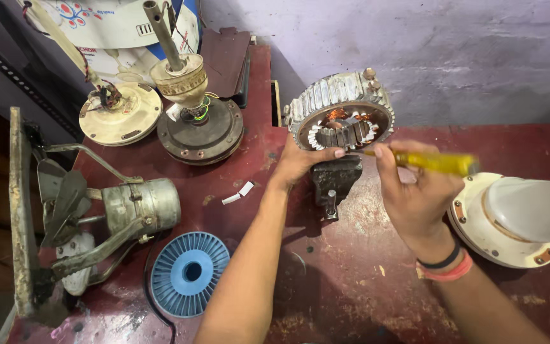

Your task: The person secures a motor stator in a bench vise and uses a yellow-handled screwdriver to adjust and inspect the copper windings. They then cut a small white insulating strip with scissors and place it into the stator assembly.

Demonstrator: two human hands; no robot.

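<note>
Blue ribbed spool [189, 272], exhaust fan [97, 223], 2 cream fan housings [120, 114], paper scraps [238, 193].

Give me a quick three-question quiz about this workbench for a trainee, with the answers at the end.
1. True or false: the stator lies flat on the bench.
2. Which hand holds the yellow screwdriver? A) left B) right C) neither
3. What blue thing sits near the bench's front edge?

Key:
1. False: it stands on edge in a small vise, steadied by the left hand.
2. B: the right hand, tip pointed at the windings.
3. A blue spool.
</note>
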